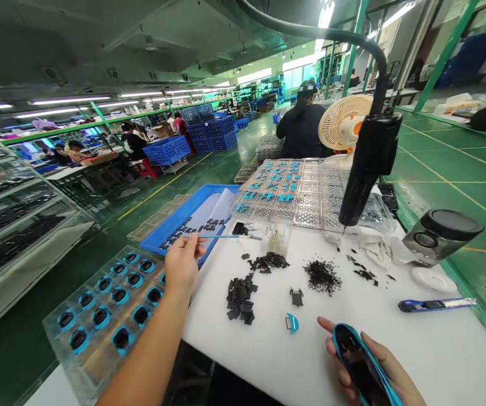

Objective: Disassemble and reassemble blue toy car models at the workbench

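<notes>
My left hand (182, 262) is raised over the left edge of the white table, its fingers pinching a slim blue stick-like tool (221, 236) that points right toward a small clear container (278, 239). At the lower right, my right hand (384, 352) is wrapped around a glossy black shell with a blue rim (359, 361). A small blue curved part (292, 323) lies left of that hand, with a flat black clip-like piece (296, 296) behind it. Black flat pieces (241, 299) and tiny black parts (322, 276) form loose piles on the table.
A clear tray (99, 316) of blue-rimmed shells stands at left, beside a blue bin (171, 225). Stacked clear trays (306, 197) fill the back. A black power screwdriver (367, 169) hangs over the table. A utility knife (435, 304) and a jar (441, 237) lie right.
</notes>
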{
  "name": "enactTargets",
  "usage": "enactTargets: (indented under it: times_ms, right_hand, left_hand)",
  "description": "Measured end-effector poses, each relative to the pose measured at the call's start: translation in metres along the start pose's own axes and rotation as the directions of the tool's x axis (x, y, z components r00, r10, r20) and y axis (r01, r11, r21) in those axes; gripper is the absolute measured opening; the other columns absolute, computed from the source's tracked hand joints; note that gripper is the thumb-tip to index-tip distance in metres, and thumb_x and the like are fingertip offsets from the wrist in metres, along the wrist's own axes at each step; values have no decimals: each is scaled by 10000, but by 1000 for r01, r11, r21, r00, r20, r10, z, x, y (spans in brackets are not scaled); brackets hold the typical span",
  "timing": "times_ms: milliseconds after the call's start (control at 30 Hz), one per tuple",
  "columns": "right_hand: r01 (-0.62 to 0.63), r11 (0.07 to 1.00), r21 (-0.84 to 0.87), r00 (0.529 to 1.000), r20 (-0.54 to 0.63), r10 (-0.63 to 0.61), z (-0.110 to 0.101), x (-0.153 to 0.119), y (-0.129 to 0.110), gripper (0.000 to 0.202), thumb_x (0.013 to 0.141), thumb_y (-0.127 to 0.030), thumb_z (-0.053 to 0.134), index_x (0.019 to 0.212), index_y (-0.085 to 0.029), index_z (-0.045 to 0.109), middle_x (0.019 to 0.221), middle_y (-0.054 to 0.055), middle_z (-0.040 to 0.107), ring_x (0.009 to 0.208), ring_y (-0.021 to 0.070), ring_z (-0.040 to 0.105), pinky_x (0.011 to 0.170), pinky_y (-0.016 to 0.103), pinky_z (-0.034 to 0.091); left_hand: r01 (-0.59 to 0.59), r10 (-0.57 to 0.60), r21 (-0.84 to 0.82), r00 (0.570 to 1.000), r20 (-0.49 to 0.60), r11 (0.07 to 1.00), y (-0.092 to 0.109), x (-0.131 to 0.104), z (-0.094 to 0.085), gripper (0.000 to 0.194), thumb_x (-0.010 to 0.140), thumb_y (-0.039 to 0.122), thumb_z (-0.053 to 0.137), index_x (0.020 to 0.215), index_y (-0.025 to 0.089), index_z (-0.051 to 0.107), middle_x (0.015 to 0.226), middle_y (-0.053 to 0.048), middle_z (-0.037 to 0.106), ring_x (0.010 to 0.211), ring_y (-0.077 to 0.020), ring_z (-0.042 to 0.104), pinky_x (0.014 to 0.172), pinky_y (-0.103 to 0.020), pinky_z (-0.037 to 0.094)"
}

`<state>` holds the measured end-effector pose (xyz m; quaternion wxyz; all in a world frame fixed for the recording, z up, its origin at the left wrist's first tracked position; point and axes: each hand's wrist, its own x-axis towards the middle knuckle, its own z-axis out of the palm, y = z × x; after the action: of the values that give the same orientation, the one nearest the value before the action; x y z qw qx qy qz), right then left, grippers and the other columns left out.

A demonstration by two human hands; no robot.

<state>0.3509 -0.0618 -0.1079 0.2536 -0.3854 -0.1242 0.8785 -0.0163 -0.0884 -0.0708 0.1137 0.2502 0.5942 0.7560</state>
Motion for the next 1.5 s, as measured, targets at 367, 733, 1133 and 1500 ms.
enactTargets:
  times_ms: [367,733,1133,1500]
  right_hand:
    - [-55,997,56,982,182,44,-4,3,14,428,971,-443,461,1154,-90,620,887,126,681,683,181,642,671,281,533]
    - [-40,999,32,985,169,34,-4,2,15,432,966,-500,464,1177,-154,614,873,91,672,683,185,625,688,304,532]
    - [-61,998,-2,991,121,61,-3,2,16,385,942,-459,533,1193,-184,632,871,66,679,676,185,618,698,303,543]
    - [-54,998,-11,990,126,55,-4,4,15,407,932,-468,546,1201,-175,629,886,72,675,688,192,617,700,307,538]
  left_hand:
    - [-33,59,-106,966,251,994,33,-100,15,241,739,378,781,738,169,662,633,3,682,480,-96,562,471,-219,458]
    - [-391,400,187,916,-16,901,23,-51,18,152,770,284,723,738,157,648,599,37,628,490,-107,571,494,-252,484]
    - [-220,34,484,931,364,847,-46,27,47,271,930,344,552,1037,107,628,845,-21,674,701,-107,650,643,-245,534]
    - [-398,109,488,848,518,777,-9,19,5,192,840,284,615,970,217,739,962,-42,716,851,-179,658,816,-306,510]
